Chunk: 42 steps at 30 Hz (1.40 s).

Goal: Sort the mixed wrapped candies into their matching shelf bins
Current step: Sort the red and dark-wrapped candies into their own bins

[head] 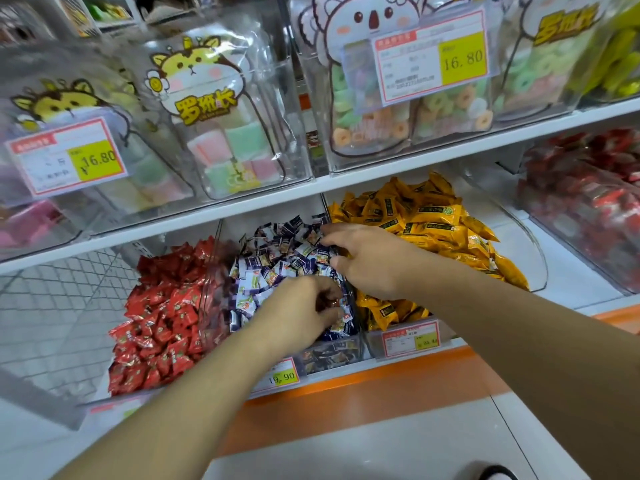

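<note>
On the lower shelf, three clear bins sit side by side. At far left, the red bin point(162, 317) holds red-wrapped candies only, as far as you can see. Next, the middle bin point(332, 355) is heaped with blue-and-white candies point(277, 268), and both your hands are in it. Your left hand point(301, 310) is curled low over the front of the heap, fingertips pinching at wrappers; something reddish shows under the fingers, but whether it is a stray red candy cannot be told. Your right hand point(367, 258) reaches across the divider between the middle bin and the yellow bin point(433, 233), fingers bent down onto the blue-and-white pile; whether it grasps a piece is hidden. At right, the yellow bin looks all yellow. Judging by these uniform piles, most sorting appears done; what remains seems to be picking strays from the middle heap. Price tags point(410, 337) hang along the shelf front.
</note>
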{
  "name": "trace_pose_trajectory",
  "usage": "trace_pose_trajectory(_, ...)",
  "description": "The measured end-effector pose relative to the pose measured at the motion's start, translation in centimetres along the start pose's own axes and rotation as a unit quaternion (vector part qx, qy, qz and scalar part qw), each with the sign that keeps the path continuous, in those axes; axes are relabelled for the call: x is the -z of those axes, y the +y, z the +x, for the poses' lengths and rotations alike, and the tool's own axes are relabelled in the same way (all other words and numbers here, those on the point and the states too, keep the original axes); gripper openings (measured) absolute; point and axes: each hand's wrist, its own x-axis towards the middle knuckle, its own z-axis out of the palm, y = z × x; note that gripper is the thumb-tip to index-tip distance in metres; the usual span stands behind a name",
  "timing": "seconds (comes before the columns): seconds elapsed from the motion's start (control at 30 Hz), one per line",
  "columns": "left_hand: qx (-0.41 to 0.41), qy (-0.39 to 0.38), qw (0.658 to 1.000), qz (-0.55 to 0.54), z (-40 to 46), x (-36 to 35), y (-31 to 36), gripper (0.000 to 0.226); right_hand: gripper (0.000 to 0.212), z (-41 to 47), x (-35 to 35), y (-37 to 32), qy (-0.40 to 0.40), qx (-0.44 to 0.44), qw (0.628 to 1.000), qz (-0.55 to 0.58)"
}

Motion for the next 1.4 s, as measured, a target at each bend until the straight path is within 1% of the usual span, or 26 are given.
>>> trace_pose_trajectory(0.1,0.023,0.006,0.999,-0.024,0.6,-1.1,-0.3,0.015,0.050,0.0,0.0,0.0,-0.002,-0.004,1.000,0.002)
trace_pose_trajectory(0.17,0.030,0.010,0.999,-0.017,0.9,-1.2,-0.6,0.017,0.049,0.1,-0.1,-0.1,-0.003,-0.010,1.000,0.006)
trace_pose_trajectory(0.2,0.025,0.008,1.000,-0.009,1.1,-1.2,-0.7,0.017,0.049,0.1,-0.2,-0.1,-0.003,-0.012,1.000,0.008)
trace_pose_trajectory(0.3,0.009,-0.003,1.000,-0.004,1.0,-1.3,-0.8,0.028,0.050,0.1,0.0,-0.3,-0.006,-0.013,1.000,0.008)
trace_pose_trajectory(0.43,0.004,0.010,1.000,-0.011,0.9,-1.5,-0.9,0.024,0.050,-0.2,0.2,-0.5,-0.003,-0.012,1.000,0.008)
trace_pose_trajectory(0.63,0.004,0.023,1.000,-0.010,0.5,-1.4,-0.8,0.013,0.050,0.0,-0.1,-0.5,0.004,-0.016,1.000,0.006)
trace_pose_trajectory(0.77,0.008,0.038,0.999,-0.035,0.1,-1.1,-0.8,0.014,0.049,0.1,-0.3,-0.5,0.007,-0.022,1.000,0.007)
trace_pose_trajectory(0.87,0.034,0.086,0.991,-0.093,-0.6,-0.4,-0.8,0.016,0.049,0.1,-0.3,-0.5,0.011,-0.021,1.000,0.009)
trace_pose_trajectory(0.97,0.067,0.141,0.964,-0.217,-1.9,1.3,-0.9,0.018,0.049,0.1,-0.2,-0.8,0.013,-0.019,1.000,-0.001)
trace_pose_trajectory(1.03,0.068,0.181,0.948,-0.251,-3.1,2.9,-1.5,0.016,0.048,0.0,-0.2,-1.2,0.011,-0.014,1.000,-0.015)
trace_pose_trajectory(1.1,0.072,0.219,0.937,-0.263,-4.6,4.7,-2.5,0.012,0.048,-0.3,-0.1,-1.6,0.006,-0.009,1.000,-0.024)
trace_pose_trajectory(1.23,0.105,0.329,0.906,-0.247,-7.0,8.0,-6.4,0.012,0.047,-0.8,-0.1,-2.5,0.012,-0.007,0.999,-0.053)
trace_pose_trajectory(1.27,0.120,0.352,0.898,-0.236,-7.6,8.6,-7.6,0.013,0.045,-0.9,-0.1,-2.8,0.016,-0.005,0.998,-0.060)
trace_pose_trajectory(1.3,0.137,0.365,0.897,-0.207,-8.1,8.9,-8.8,0.014,0.044,-0.9,-0.2,-2.9,0.020,-0.005,0.998,-0.065)
trace_pose_trajectory(1.33,0.155,0.366,0.903,-0.163,-8.5,9.0,-9.8,0.018,0.044,-0.9,-0.4,-3.0,0.027,-0.004,0.997,-0.074)
trace_pose_trajectory(1.4,0.171,0.337,0.921,-0.096,-9.0,8.7,-11.1,0.031,0.049,-0.4,-0.9,-3.1,0.049,0.011,0.993,-0.109)
